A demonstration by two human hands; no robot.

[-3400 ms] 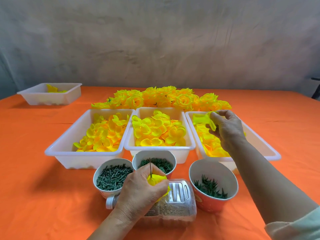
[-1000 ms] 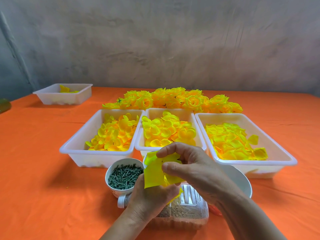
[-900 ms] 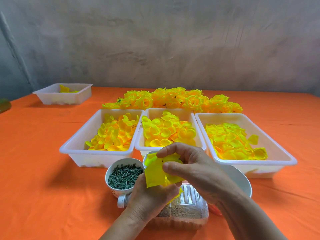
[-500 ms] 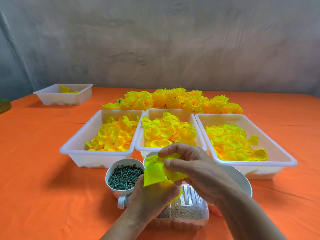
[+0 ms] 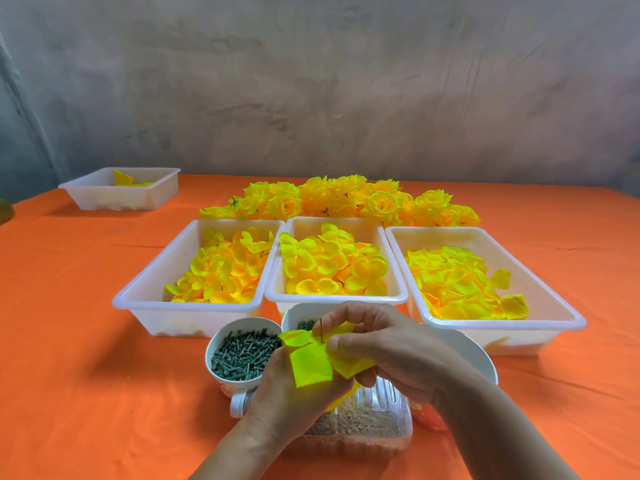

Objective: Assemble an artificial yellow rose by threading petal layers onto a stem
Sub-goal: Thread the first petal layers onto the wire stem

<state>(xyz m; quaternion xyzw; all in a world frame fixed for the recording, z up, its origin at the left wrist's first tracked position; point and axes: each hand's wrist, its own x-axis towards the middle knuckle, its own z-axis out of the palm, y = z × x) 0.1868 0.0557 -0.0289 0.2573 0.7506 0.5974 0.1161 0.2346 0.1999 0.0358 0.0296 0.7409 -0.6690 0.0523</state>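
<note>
The thin dark stem [image 5: 321, 329] now pokes up through the yellow petal layer [image 5: 310, 368]. A moment ago the petal layer hid the stem. So the petal layer has gone onto the stem, and this bit of threading looks nearly done.

The right hand [image 5: 394, 348] holds the petal layer. Its fingers [image 5: 346, 342] pinch the petal layer just beside the stem. The left hand [image 5: 294, 400] is below. It is curled round the part-made rose [image 5: 338, 402] and holds it up. Most of that rose is hidden by the hands and the petals. Both hands are at the near middle of the orange tabletop [image 5: 69, 341].

I think the next job is to push the petal layer down the stem until it sits snug on the rose. The petals are soft and floppy, so they could bend or slip off.

Under the hands lies a clear bottle [image 5: 367, 431] on its side. To the left of the hands is a cup of small green parts [image 5: 242, 355]. Further back stand three white trays of yellow petals: the left tray [image 5: 138, 301], the middle tray [image 5: 391, 297] and the right tray [image 5: 561, 318]. Behind them is a pile of finished roses [image 5: 346, 199]. A small tray [image 5: 104, 199] sits far left.
</note>
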